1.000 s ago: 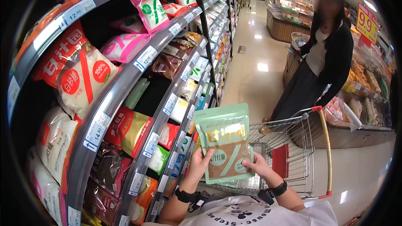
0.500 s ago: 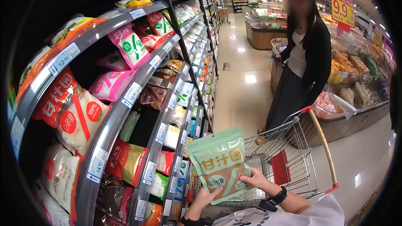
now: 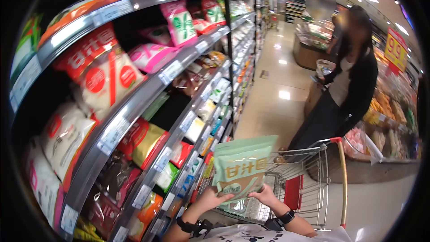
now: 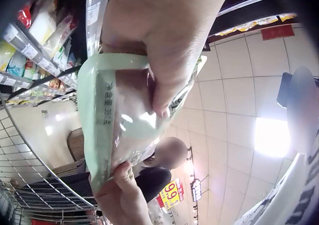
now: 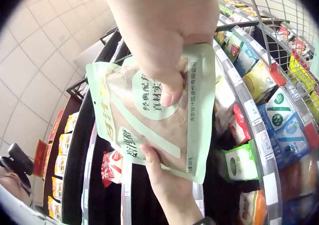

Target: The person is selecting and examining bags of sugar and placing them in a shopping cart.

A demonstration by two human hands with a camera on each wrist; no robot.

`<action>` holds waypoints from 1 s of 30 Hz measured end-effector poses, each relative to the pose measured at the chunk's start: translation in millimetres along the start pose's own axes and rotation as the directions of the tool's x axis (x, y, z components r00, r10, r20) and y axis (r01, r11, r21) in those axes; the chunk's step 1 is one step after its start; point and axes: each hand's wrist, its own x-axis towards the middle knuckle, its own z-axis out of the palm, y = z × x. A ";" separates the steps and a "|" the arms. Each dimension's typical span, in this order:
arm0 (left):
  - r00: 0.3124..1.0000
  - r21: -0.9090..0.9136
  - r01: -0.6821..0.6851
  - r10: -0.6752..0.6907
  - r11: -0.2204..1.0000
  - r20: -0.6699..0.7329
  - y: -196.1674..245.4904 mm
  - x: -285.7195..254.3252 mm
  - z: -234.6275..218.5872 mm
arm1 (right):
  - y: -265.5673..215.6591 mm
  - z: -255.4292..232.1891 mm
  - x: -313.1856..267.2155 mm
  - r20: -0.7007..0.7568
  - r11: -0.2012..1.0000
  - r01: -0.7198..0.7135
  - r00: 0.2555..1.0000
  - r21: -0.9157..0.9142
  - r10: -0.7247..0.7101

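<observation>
A pale green pouch of brown sugar (image 3: 242,172), with gold lettering and a clear window onto the brown contents, is held up before the chest. My left hand (image 3: 212,199) grips its lower left side, thumb across the front. On the lower right my right hand (image 3: 265,196) pinches the edge, its thumb also on the front. The right wrist view shows the printed front of the pouch (image 5: 149,115) with both thumbs pressed on it. In the left wrist view the pouch's side panel (image 4: 102,120) faces the camera.
A metal shopping cart (image 3: 309,170) with a red flap stands just beyond the pouch. Shelves (image 3: 148,76) of bagged sugar run along the left. A person in dark clothes (image 3: 354,85) stands by the cart, near a produce display (image 3: 389,103) on the right. The tiled aisle (image 3: 277,76) leads away.
The head view swung left, then back right. The pouch tilted sideways and is upright again, with its top edge nearer level. Both hands now hold it lower down, near the bottom corners.
</observation>
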 end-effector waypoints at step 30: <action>0.885 -0.719 0.098 -0.392 0.688 -0.253 -23.8 28.8 -11.2 | -35.5 -3.6 10.6 0.161 0.973 -0.224 0.964 0.062 0.212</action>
